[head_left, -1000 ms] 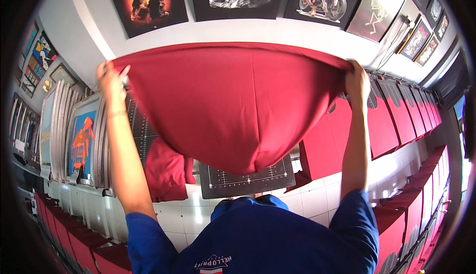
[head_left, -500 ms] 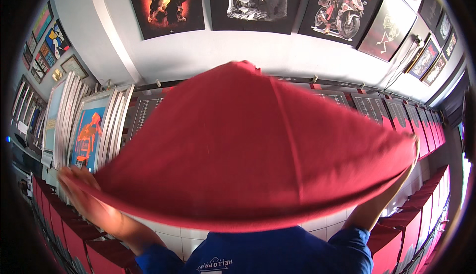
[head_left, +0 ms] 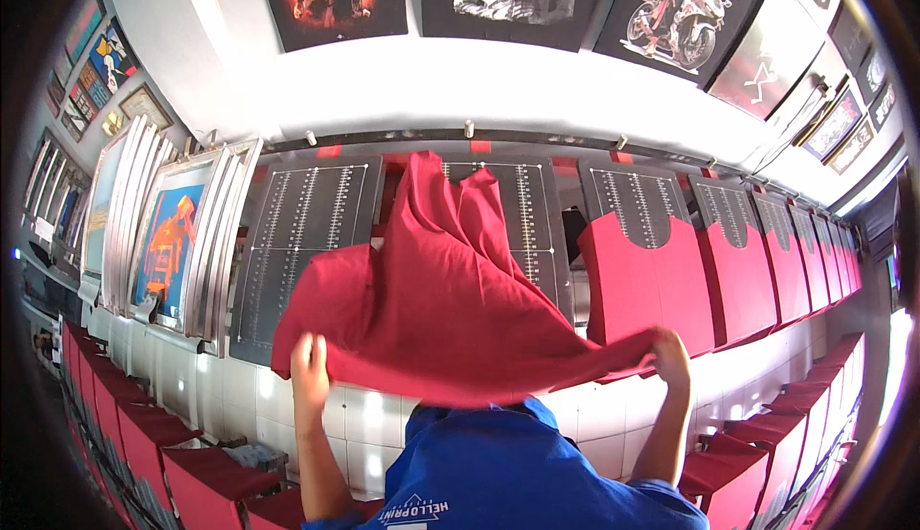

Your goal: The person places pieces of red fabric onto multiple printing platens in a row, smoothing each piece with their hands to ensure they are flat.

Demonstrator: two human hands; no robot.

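A dark red shirt panel (head_left: 431, 310) hangs stretched between my two hands. My left hand (head_left: 309, 369) grips its near left corner with the fingers closed. At the near right corner, my right hand (head_left: 671, 357) pinches the cloth edge. The panel's far end is bunched in folds and lies over a dark grey printing board (head_left: 541, 209) marked with white scale lines. Part of that board stays hidden under the cloth. To its left, a bare grey board (head_left: 307, 242) with the same markings partly shows past the panel's left side.
On the right, a row of boards carries red panels (head_left: 647, 281) with rounded neck cutouts. Framed screens (head_left: 177, 252) lean together at the left. More red-covered boards (head_left: 201, 482) stand behind me on both sides. A rail (head_left: 537, 135) runs along the back wall.
The red panel was billowing high and wide, covering most of the boards. It has come down onto the board, and my hands have moved closer together, still gripping its near edge.
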